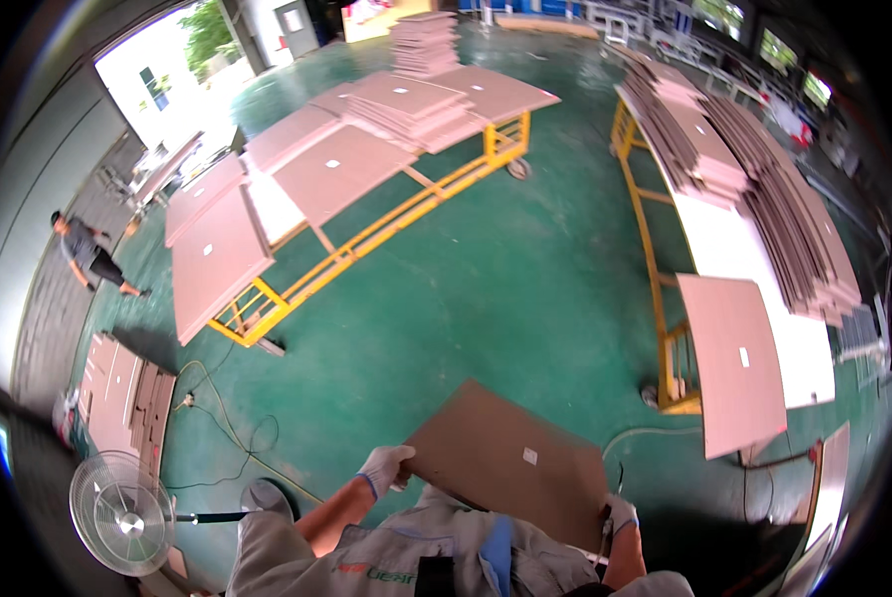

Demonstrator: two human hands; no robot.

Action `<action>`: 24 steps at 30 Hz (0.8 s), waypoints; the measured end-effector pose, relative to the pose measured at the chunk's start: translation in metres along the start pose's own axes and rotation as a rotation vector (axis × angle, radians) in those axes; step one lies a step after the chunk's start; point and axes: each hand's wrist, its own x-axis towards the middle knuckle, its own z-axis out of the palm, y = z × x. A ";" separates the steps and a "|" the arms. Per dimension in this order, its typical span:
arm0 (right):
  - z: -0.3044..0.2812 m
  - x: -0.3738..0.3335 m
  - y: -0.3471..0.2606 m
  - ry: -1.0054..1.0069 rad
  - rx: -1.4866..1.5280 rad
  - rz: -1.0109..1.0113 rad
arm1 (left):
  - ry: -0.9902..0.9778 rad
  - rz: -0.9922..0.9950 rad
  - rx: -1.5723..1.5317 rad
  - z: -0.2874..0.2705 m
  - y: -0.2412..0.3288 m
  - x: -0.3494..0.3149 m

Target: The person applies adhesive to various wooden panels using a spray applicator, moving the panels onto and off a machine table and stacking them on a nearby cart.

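Note:
A flat brown panel point(486, 463) with a small white label is held out in front of my body, tilted. My left hand point(386, 470), in a pale work glove, grips its left edge with the fingers closed. At the panel's right edge, my right hand point(620, 514), also gloved, is closed on it near the lower corner. Part of each hand's fingers is hidden by the panel. Nearest on the right, a similar brown panel point(729, 348) lies at the near end of a white-topped table point(774, 298).
To the left stands a yellow-framed cart point(366, 244) bearing several brown panels. Stacked panels point(799, 214) line the right table. A fan point(122, 512) and a panel stack point(127, 393) stand at lower left. Cables point(232, 428) cross the green floor. A person point(93, 254) walks at far left.

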 end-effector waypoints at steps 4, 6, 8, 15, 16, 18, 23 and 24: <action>0.128 0.022 -0.159 -0.055 0.015 -0.282 | 0.029 0.174 -0.346 -0.122 0.025 0.001; 0.187 0.019 -0.238 -0.112 0.021 -0.477 | 0.087 0.271 -0.365 -0.152 0.044 -0.006; 0.236 0.026 -0.314 -0.216 -0.001 -0.710 | 0.160 0.480 -0.452 -0.180 0.062 -0.004; 0.411 -0.051 -0.505 -0.330 -0.160 -0.851 | 0.161 0.778 -0.830 -0.226 0.117 0.026; 0.432 -0.052 -0.523 -0.345 -0.156 -0.852 | 0.175 0.786 -0.826 -0.232 0.131 0.035; 0.474 -0.051 -0.561 -0.362 -0.161 -0.754 | 0.188 0.858 -0.897 -0.244 0.165 0.055; 0.576 0.004 -0.653 -0.472 -0.044 -0.844 | 0.335 1.044 -1.055 -0.253 0.276 0.100; 0.604 0.013 -0.673 -0.485 -0.030 -0.844 | 0.399 1.106 -1.070 -0.252 0.303 0.104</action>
